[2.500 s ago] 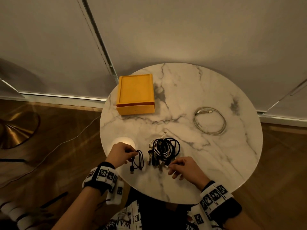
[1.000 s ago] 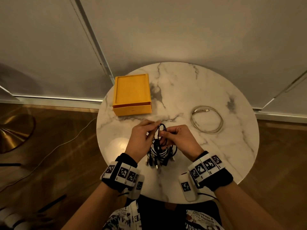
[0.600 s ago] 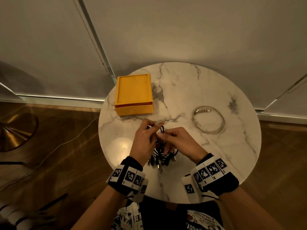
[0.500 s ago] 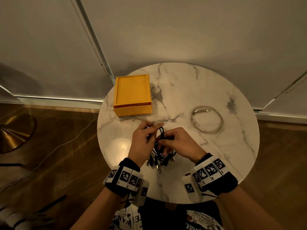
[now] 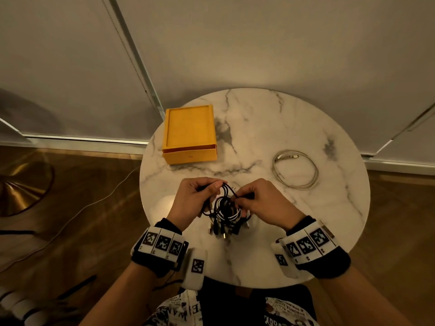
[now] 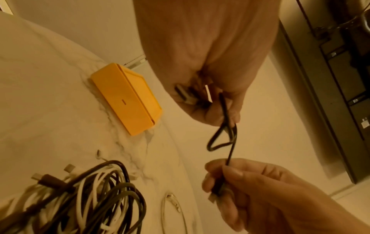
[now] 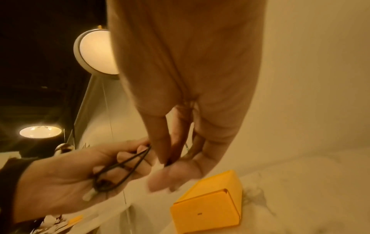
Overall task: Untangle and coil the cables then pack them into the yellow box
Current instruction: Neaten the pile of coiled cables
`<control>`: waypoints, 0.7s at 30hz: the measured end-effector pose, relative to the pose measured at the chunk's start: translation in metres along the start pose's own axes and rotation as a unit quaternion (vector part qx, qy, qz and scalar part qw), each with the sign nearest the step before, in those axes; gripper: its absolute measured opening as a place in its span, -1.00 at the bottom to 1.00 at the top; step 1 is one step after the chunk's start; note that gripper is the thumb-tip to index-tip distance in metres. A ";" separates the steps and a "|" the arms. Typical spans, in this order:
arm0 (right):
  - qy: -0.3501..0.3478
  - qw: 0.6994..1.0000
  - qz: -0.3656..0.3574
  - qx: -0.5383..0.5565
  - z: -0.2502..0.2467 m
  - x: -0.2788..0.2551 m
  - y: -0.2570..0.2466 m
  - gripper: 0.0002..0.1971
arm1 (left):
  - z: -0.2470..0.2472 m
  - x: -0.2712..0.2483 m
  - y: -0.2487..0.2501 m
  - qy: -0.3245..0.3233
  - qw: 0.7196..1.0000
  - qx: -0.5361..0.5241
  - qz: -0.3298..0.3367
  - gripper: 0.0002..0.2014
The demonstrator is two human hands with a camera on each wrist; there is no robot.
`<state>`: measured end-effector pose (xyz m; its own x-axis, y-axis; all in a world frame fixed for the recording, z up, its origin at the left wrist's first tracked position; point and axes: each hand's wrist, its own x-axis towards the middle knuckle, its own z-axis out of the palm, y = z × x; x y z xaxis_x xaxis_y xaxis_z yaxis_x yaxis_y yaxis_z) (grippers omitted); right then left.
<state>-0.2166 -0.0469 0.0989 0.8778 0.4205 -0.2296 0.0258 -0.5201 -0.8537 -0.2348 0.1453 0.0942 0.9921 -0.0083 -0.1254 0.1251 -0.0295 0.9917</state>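
A short black cable (image 6: 224, 134) is pinched between the thumb and curled fingers (image 6: 218, 114) of the left hand (image 5: 193, 201), its plug end tucked into the palm, and a small loop of it is left hanging free. The other end of the same cable is clamped by the fingers (image 7: 166, 150) of the right hand (image 5: 261, 203), thumb against forefinger. Both hands are held just above the worktop (image 5: 270, 128), close together, with the loop stretched between them. Directly beneath them a tangled bundle of black and white cables (image 5: 227, 214) is seen lying on the marble, its plugs fanned toward the near edge. A white cable (image 5: 295, 169), already coiled into a ring, is laid apart on the right. The yellow box (image 5: 190, 134) is set at the far left of the round worktop, well apart from the hands; whether anything lies in it cannot be told. A thin white cord (image 5: 77, 212) is trailed across the wooden floor on the left.
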 end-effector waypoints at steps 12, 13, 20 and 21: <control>0.067 0.869 0.059 0.487 0.029 -0.002 -0.010 -0.80 | 0.024 0.003 -0.002 0.127 0.987 0.030 0.098 -0.90; 0.067 0.858 0.064 0.505 0.028 -0.002 -0.010 -0.78 | 0.026 0.003 -0.003 0.131 0.985 0.038 0.108 -0.92; 0.007 0.819 0.104 0.564 0.025 -0.006 -0.011 -0.75 | 0.028 0.002 -0.007 0.155 0.974 0.069 0.151 -0.90; 0.002 0.826 0.103 0.554 0.024 -0.008 -0.012 -0.76 | 0.027 0.003 -0.007 0.153 0.975 0.069 0.147 -0.88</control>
<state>-0.2350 -0.0257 0.1001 0.8108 0.4045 -0.4232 -0.5757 0.4201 -0.7015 -0.2326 0.1184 0.0857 0.9444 0.2621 0.1986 -0.1467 -0.2045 0.9678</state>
